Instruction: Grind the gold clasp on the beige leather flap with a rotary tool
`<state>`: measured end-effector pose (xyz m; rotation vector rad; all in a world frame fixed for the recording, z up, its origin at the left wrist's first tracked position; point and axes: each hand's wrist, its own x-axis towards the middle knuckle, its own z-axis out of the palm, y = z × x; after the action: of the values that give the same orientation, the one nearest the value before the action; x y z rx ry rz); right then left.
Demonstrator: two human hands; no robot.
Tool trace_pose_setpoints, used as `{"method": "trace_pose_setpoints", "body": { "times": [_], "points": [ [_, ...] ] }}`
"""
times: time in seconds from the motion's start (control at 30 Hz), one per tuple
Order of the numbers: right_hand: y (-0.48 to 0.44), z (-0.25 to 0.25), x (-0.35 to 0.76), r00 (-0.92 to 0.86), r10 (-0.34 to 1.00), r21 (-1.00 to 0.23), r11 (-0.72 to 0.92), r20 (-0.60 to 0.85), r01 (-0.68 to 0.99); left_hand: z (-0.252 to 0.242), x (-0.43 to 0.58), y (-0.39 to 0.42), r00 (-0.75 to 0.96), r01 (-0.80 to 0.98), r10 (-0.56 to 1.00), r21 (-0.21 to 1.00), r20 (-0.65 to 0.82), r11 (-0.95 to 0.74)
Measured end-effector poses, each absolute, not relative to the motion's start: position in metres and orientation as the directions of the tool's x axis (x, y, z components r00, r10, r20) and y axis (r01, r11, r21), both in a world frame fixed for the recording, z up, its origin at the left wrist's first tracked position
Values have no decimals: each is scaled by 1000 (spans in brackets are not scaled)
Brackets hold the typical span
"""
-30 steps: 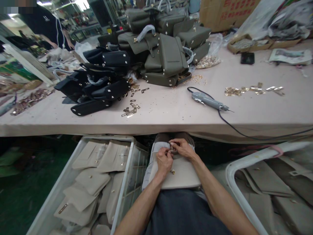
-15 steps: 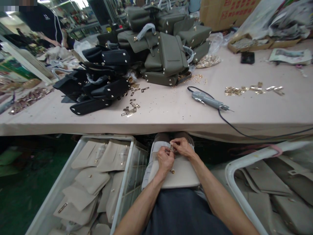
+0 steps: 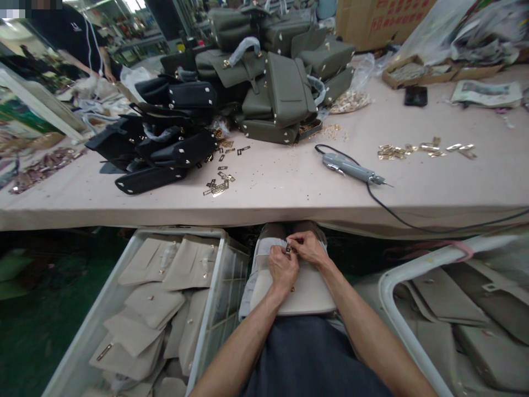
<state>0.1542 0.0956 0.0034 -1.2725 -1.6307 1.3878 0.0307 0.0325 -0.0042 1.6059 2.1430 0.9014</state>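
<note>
A cream handbag piece [image 3: 312, 295] lies across my lap, with a small gold fitting [image 3: 293, 289] on its face. Over its far part, my left hand [image 3: 283, 269] is closed, fingertips pinching a small metal plate [image 3: 288, 246]. My right hand [image 3: 308, 248] meets it from the right, thumb and fingers pressed together on the same plate. The plate looks like the gold frame-shaped pieces on the table; its fine detail is too small to make out. My left wrist partly covers the bag.
A crate [image 3: 222, 264] of cream bag pieces stands left, and a white-rimmed bin [image 3: 384, 292] of grey-brown ones right. On the table [image 3: 268, 193] lie an electric screwdriver [image 3: 351, 168], loose gold plates [image 3: 427, 148], black bags [image 3: 165, 143] and olive bags [image 3: 289, 94]. A person [image 3: 70, 38] stands far left.
My left hand has shifted slightly right and turned over the bag, covering more of the gold fitting. The right hand stays nearly in place. The view has shifted a little.
</note>
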Motion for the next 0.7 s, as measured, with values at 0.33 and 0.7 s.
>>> {"method": "trace_pose_setpoints", "body": {
  "times": [0.33,0.7],
  "points": [
    [95,0,155,-314,942,-959,-29,-121,283,-2,36,29,-294,802,943,578,159,153],
    [96,-1,153,-314,934,-968,-101,-172,231,-6,30,30,-343,706,929,691,140,156]
  ]
}}
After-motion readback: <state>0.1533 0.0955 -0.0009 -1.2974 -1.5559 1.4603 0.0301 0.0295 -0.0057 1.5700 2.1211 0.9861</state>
